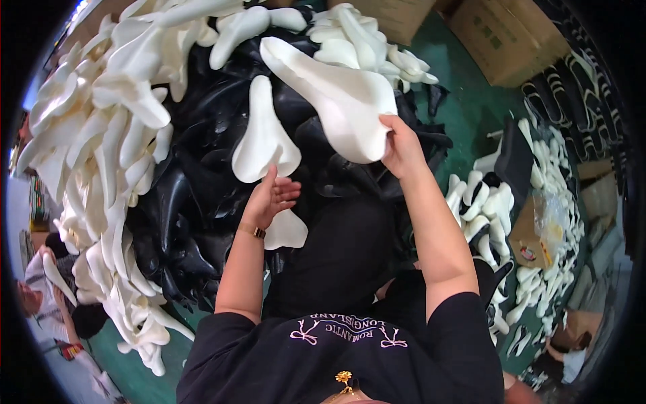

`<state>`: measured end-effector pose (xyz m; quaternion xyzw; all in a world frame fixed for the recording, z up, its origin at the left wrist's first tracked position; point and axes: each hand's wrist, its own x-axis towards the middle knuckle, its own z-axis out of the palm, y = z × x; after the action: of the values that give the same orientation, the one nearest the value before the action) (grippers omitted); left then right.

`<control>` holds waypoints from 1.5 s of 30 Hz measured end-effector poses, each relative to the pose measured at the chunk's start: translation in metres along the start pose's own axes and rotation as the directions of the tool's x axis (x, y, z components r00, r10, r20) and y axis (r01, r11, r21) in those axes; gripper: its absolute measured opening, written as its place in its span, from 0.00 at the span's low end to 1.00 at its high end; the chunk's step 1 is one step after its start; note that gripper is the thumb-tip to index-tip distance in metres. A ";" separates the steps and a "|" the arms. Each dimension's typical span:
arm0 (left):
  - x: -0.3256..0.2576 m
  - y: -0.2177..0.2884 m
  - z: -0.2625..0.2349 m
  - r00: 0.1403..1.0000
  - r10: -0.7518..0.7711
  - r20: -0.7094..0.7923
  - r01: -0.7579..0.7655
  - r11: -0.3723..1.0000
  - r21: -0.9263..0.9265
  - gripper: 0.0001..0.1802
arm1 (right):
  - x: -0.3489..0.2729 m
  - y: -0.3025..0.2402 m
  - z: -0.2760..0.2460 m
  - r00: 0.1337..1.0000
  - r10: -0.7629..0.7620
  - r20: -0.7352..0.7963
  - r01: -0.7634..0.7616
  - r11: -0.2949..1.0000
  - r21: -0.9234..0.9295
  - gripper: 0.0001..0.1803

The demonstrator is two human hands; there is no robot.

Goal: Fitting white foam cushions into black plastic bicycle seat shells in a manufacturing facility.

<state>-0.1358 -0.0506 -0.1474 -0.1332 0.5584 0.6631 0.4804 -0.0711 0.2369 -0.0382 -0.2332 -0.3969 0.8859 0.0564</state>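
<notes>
My right hand is closed on the wide rear edge of a white foam bicycle saddle pad, whose narrow nose points up and left. A second white saddle pad rests on the black pieces to the left, nose pointing away from me. My left hand, with a band on its wrist, has its fingers stretched out, and its thumb overlaps that pad's rear edge; I cannot tell whether it touches. Partly behind the left wrist shows another white pad.
Black glossy saddle-shaped pieces lie heaped before me. White foam pads are piled along the left, and more at the right. Cardboard boxes stand at the far right. Other people sit at the left and lower right edges.
</notes>
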 end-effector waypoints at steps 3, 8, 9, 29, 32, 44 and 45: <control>-0.013 0.020 0.032 0.793 0.575 0.200 -0.467 0.786 -0.406 0.44 | 0.004 0.009 -0.002 0.991 0.065 0.120 -0.052 0.993 -0.110 0.21; -0.028 0.089 0.037 0.752 0.658 -0.040 -0.567 0.615 -0.549 0.21 | 0.017 0.046 0.010 0.930 0.291 0.223 -0.251 0.949 -0.193 0.19; -0.028 0.092 0.038 0.790 0.612 -0.031 -0.506 0.623 -0.597 0.22 | 0.040 0.060 -0.018 0.970 0.204 0.130 -0.150 0.928 -0.342 0.17; -0.114 0.031 0.133 0.848 0.475 0.233 -0.215 0.711 -0.670 0.32 | -0.101 -0.091 -0.174 0.891 -0.377 -0.251 0.147 0.765 -0.628 0.25; -0.127 0.029 0.163 0.888 0.388 0.249 -0.160 0.766 -0.622 0.31 | -0.181 -0.098 -0.165 0.932 -0.273 -0.240 0.223 0.951 -0.216 0.25; -0.114 -0.029 0.248 0.818 0.424 0.388 -0.238 0.864 -0.443 0.36 | -0.308 -0.011 -0.071 0.514 -0.852 0.100 0.442 0.163 -0.882 0.19; -0.117 -0.031 0.248 0.793 0.447 0.415 -0.238 0.853 -0.465 0.35 | -0.306 -0.002 -0.064 0.502 -0.843 0.191 0.481 0.089 -0.872 0.19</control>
<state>0.0363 0.1055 0.0018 0.0595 0.2832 0.8486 0.4428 0.2292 0.1942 0.0391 -0.1738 -0.8158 0.3692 0.4098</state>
